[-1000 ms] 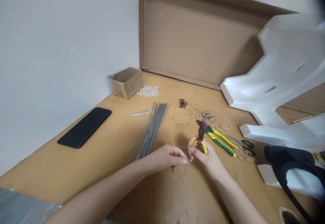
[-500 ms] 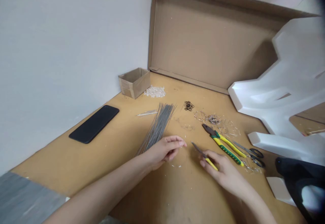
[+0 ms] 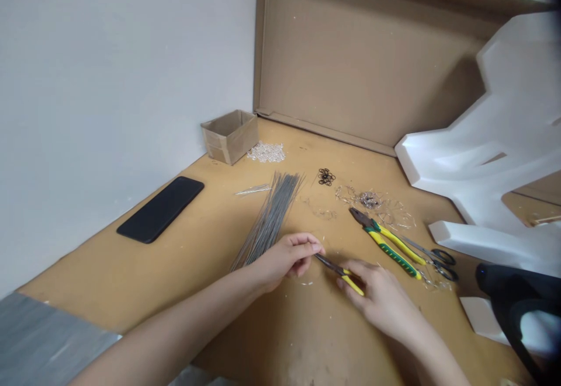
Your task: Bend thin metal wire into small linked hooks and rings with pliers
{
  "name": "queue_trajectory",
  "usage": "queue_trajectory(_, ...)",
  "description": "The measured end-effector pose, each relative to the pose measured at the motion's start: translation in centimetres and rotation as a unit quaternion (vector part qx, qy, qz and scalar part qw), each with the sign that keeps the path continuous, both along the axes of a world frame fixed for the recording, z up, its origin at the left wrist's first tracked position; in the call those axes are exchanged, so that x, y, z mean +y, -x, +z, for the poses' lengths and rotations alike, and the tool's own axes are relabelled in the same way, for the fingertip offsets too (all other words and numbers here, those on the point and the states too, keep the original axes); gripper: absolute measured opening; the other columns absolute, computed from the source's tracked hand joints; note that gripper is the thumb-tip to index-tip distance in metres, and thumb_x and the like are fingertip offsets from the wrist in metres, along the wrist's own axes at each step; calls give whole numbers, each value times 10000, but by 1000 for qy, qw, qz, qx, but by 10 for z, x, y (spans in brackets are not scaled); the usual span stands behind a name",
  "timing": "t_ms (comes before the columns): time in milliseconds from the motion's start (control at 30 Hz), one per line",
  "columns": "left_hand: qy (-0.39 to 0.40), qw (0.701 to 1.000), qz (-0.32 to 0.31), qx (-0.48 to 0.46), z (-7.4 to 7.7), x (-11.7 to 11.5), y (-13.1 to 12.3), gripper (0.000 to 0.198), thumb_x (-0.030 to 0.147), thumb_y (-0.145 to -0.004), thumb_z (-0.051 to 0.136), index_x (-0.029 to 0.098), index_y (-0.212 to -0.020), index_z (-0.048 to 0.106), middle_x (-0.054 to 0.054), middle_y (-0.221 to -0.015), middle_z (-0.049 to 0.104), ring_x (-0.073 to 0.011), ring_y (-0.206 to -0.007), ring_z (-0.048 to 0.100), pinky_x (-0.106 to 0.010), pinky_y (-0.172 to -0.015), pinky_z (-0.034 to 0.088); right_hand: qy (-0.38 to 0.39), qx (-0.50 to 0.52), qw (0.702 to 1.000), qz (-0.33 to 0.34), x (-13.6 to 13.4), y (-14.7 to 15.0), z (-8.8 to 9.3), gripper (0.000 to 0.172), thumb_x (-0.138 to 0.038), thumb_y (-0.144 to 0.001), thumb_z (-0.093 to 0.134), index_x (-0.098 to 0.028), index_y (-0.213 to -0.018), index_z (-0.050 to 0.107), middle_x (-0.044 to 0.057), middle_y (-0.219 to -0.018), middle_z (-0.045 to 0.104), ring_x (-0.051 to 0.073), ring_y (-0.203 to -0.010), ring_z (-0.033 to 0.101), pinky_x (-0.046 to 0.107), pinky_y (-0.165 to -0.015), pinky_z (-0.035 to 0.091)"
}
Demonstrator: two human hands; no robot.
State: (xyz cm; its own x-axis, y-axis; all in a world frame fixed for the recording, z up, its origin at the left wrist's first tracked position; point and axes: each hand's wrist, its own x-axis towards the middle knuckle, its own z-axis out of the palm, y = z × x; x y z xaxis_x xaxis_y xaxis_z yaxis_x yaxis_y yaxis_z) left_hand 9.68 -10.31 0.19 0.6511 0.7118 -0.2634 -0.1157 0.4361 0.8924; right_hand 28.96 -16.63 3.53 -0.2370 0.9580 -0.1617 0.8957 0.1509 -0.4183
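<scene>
My left hand is closed, thumb and fingers pinched on a thin wire that barely shows. Faint glints of wire appear just below that hand. In my right hand is a pair of slim-nosed pliers with yellow handles. Their dark tip meets the left fingertips; whether the jaws grip the wire cannot be seen. A bundle of straight grey wires lies behind the left hand, partly covered by it. Larger yellow-and-green pliers rest beyond the right hand.
Scissors with black handles and tangled wire pieces lie at the right. Farther back are black rings, a pile of clear bits and a small cardboard box. A phone lies left. White foam stands right.
My right hand has moved left, bringing the slim pliers' tip from apart to the fingertips of my left hand. The view has tilted slightly downward.
</scene>
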Motion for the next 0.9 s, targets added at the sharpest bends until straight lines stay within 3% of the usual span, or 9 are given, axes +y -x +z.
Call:
queue_trajectory(200, -36, 998, 21, 45, 2, 0, -1, 266, 403, -741, 545, 139, -757, 574, 71, -395, 425, -43, -363, 301, -186, -412, 205, 11, -20, 1000, 7, -1, -2, 0, 116, -216, -757, 472, -244, -764, 585, -5, -666, 627, 157, -563, 554, 233, -521, 321)
queue_trajectory(500, -16, 996, 87, 28, -1, 6, 0, 247, 372, -680, 627, 132, -712, 579, 79, -412, 367, -37, -399, 262, -198, -421, 153, -3, -99, 995, 17, -1, 0, -3, 133, -190, -762, 466, -246, -699, 570, -4, -646, 642, 171, -566, 577, 241, -514, 296)
queue_trajectory(700, -17, 996, 84, -18, -4, 9, 1, 230, 360, -711, 608, 136, -715, 553, 92, -394, 347, -31, -358, 236, -201, -403, 161, -2, -108, 994, 35, -4, 2, -4, 151, -181, -771, 453, -253, -708, 570, -5, -642, 639, 175, -574, 578, 242, -516, 278)
queue_trajectory(900, -37, 992, 118, 11, -4, 6, -2, 238, 369, -712, 608, 135, -744, 579, 57, -566, 473, -3, -363, 247, -185, -388, 174, -8, -111, 993, 44, -4, 5, -7, 155, -188, -780, 449, -229, -646, 515, -5, -612, 616, 158, -543, 552, 242, -507, 260)
